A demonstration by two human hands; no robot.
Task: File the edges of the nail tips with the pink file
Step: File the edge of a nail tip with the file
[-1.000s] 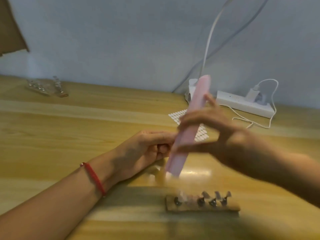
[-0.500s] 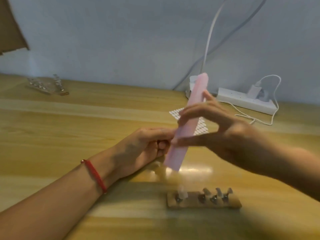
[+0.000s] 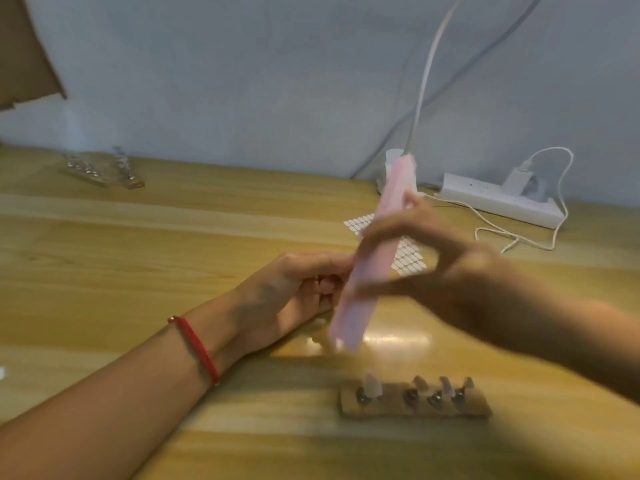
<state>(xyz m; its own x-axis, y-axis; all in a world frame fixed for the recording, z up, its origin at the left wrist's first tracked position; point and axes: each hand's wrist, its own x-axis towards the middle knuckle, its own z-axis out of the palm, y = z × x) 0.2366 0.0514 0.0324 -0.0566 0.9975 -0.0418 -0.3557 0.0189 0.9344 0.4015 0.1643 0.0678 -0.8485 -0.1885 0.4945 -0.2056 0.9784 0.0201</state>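
My right hand (image 3: 436,268) pinches the long pink file (image 3: 370,258) near its middle, thumb below and fingers on top, so it stands tilted over the table. My left hand (image 3: 294,289) is curled just left of the file and holds something small against its edge; the file and motion blur hide what it is. A wooden holder (image 3: 415,405) in front of both hands carries several nail tips (image 3: 372,384) on metal stands.
A sheet of white adhesive tabs (image 3: 408,254) lies behind the hands. A white power strip (image 3: 498,200) with a charger and cable sits at the back right. A second holder with stands (image 3: 100,169) is at the back left. Brown cardboard (image 3: 24,60) leans top left.
The file has shifted slightly along its length against my left hand's fingertips, in a short stroke. My left hand has stayed in place.
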